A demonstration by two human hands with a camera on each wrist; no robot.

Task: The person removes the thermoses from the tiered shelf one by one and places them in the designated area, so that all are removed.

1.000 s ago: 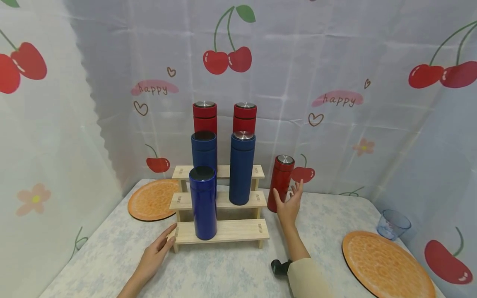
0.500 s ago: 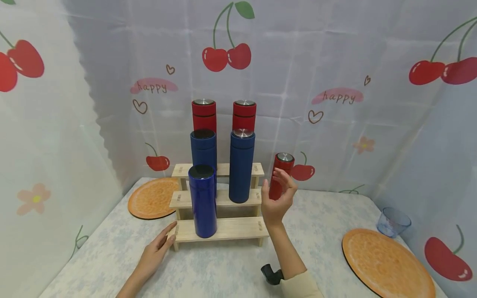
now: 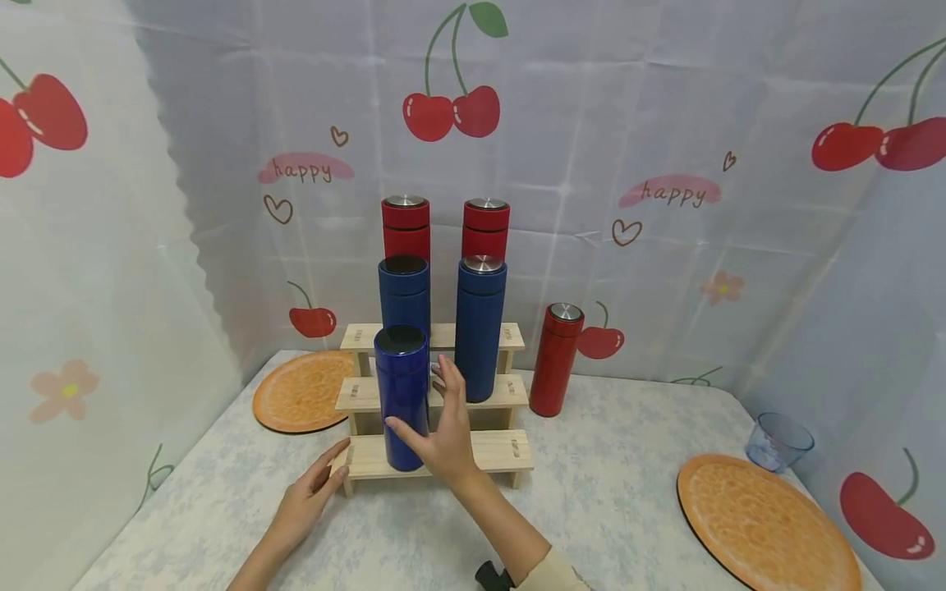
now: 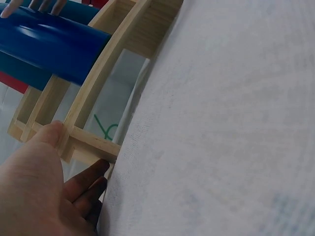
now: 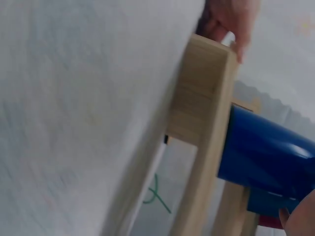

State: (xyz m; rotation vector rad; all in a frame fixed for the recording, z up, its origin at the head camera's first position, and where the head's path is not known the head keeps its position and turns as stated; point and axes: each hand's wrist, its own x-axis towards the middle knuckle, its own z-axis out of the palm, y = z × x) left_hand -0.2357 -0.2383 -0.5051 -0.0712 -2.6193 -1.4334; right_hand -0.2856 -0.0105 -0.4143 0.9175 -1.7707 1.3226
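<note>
A three-step wooden stand [image 3: 480,451] holds several thermos flasks. My left hand [image 3: 301,502] grips the left end of its lowest step; the left wrist view shows digits above and below the wooden corner [image 4: 93,140]. On that step stands a glossy blue thermos [image 3: 402,394], upright. My right hand [image 3: 449,439] is at its right side, fingers spread, the thumb overlapping its front. Behind are two matte blue thermoses, one with a dark lid [image 3: 402,287] and one with a steel lid [image 3: 482,328]. Two red thermoses [image 3: 406,226] stand on the top step.
Another red thermos [image 3: 556,361] stands on the table right of the stand. Round orange mats lie at back left [image 3: 303,394] and front right [image 3: 764,521]. A clear blue cup [image 3: 779,442] stands near the right edge. A cherry-print curtain [image 3: 562,107] hangs behind.
My right hand has moved left, from the red thermos on the table, across the stand's right end to the glossy blue thermos. My left hand has stayed at the stand.
</note>
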